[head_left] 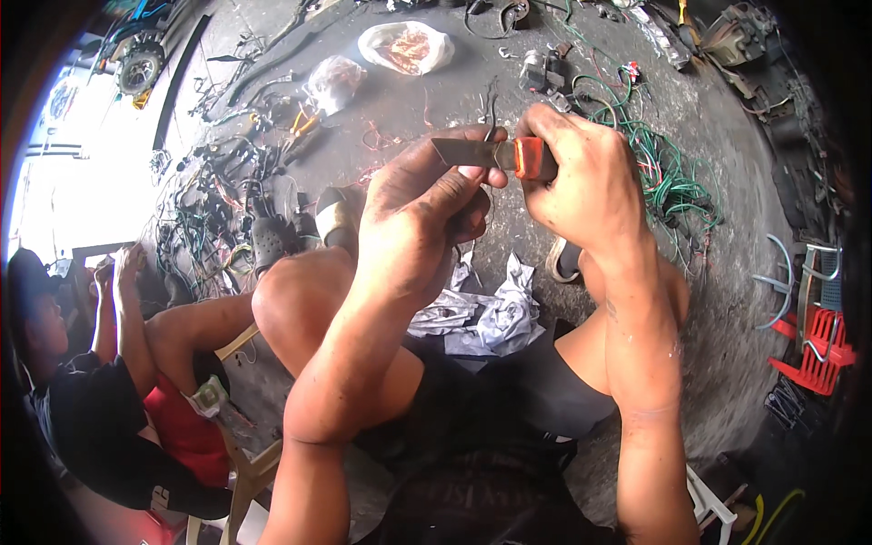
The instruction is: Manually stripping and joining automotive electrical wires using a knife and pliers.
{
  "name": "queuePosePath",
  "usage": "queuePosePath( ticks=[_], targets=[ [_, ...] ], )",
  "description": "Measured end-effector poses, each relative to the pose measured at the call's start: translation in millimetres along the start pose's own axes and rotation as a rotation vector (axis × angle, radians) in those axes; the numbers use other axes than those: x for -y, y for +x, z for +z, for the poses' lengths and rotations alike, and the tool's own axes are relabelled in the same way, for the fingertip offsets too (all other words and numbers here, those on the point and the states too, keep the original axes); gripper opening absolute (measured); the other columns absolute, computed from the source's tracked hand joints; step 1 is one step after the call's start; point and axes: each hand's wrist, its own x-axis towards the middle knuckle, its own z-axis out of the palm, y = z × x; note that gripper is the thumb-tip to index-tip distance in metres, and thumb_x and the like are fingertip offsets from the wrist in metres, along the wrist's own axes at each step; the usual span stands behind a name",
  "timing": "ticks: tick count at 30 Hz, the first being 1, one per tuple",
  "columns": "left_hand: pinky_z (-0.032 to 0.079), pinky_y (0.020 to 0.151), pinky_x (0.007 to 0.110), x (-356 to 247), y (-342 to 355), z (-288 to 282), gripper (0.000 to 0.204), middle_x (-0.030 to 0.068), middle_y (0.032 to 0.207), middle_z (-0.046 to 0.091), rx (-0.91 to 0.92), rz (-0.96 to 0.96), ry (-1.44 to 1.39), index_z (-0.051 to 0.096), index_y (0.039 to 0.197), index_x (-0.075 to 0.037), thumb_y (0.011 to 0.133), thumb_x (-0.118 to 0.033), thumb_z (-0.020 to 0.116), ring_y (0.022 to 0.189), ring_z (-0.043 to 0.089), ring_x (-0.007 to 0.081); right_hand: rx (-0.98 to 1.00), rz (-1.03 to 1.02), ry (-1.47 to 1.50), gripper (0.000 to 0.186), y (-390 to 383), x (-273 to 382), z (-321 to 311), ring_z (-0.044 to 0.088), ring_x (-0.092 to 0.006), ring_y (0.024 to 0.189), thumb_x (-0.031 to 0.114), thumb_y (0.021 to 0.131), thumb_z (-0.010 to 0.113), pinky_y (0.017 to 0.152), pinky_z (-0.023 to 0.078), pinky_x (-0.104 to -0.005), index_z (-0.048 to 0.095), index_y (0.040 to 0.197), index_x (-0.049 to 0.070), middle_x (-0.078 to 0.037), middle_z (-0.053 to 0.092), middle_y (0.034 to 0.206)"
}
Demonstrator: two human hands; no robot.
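In front of me, my right hand (581,168) grips the orange-and-dark handle of a knife (463,153). Its broad, dark blade points left and lies across the fingertips of my left hand (418,204). The left thumb and fingers are pinched together at the blade. A thin dark wire (491,104) sticks up from between those fingers; the rest of it is hidden by the hand and the blade. Below the hands, crumpled whitish cloth or paper (495,313) lies between my knees.
Tangled dark wires (204,213) cover the floor at left, green wires (677,182) at right. Farther off sit a white bag of copper strands (406,47) and a clear plastic bag (335,84). A co-worker (91,400) sits at left. A red plastic piece (817,350) stands at right.
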Motion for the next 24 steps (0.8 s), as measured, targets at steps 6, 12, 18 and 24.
queuePosePath(
  ticks=[6, 12, 18, 24],
  targets=[
    [0.037, 0.053, 0.020, 1, -1, 0, 0.028, 0.0056, 0.085, 0.063, -0.034, 0.026, 0.094, 0.058, 0.118, 0.003, 0.092, -0.008, 0.057, 0.061, 0.047, 0.0071, -0.016, 0.011, -0.026, 0.025, 0, -1, 3, 0.062, -0.0379, 0.071, -0.002, 0.062, 0.064, 0.061, 0.048, -0.0430, 0.055, 0.085, 0.004, -0.016, 0.062, 0.075],
    [0.037, 0.054, 0.019, 2, -7, 1, 0.027, 0.0054, 0.081, 0.062, -0.103, 0.029, 0.138, 0.061, 0.116, 0.005, 0.093, -0.008, 0.056, 0.060, 0.046, 0.0068, -0.127, 0.205, -0.188, 0.018, 10, -15, 4, 0.065, -0.0379, 0.073, 0.004, 0.071, 0.063, 0.064, 0.051, -0.0443, 0.060, 0.089, 0.006, -0.018, 0.065, 0.075],
    [0.040, 0.059, 0.020, -5, -7, -6, 0.031, 0.0053, 0.083, 0.061, -0.046, -0.126, -0.186, 0.057, 0.120, 0.003, 0.092, -0.010, 0.059, 0.064, 0.050, 0.0079, -0.283, 0.270, -0.062, 0.017, 15, -40, -29, 0.067, -0.0371, 0.074, 0.015, 0.078, 0.066, 0.065, 0.053, -0.0426, 0.061, 0.091, 0.005, -0.019, 0.067, 0.075],
    [0.041, 0.060, 0.020, -4, -8, -9, 0.036, 0.0055, 0.087, 0.060, 0.034, -0.155, -0.253, 0.051, 0.125, 0.003, 0.092, -0.010, 0.057, 0.067, 0.050, 0.0073, 0.023, -0.043, 0.022, 0.020, 1, -1, -3, 0.062, -0.0347, 0.067, 0.001, 0.067, 0.064, 0.059, 0.049, -0.0390, 0.057, 0.086, 0.003, -0.016, 0.061, 0.072]
  ],
)
